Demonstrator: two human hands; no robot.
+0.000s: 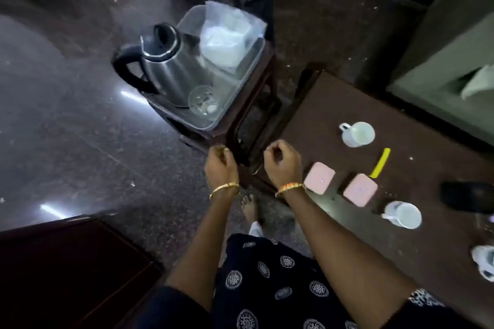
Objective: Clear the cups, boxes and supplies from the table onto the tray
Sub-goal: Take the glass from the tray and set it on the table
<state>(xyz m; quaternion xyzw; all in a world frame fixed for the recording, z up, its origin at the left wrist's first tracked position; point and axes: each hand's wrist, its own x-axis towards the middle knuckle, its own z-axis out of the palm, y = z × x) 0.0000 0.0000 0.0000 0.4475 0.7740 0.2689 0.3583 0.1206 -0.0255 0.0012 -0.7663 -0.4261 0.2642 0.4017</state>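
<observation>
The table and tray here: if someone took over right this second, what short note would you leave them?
Left hand and right hand: fingers curled, holding nothing, between the stool and the table.
Tray on the stool: kettle, glass, plastic bag.
On the table: two white cups, two pink boxes, yellow stick, dark object.
Left: move all of those onto the tray.

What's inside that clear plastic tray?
The tray holds a steel kettle, an empty glass and a plastic bag. What lies under the bag is hidden.
</observation>
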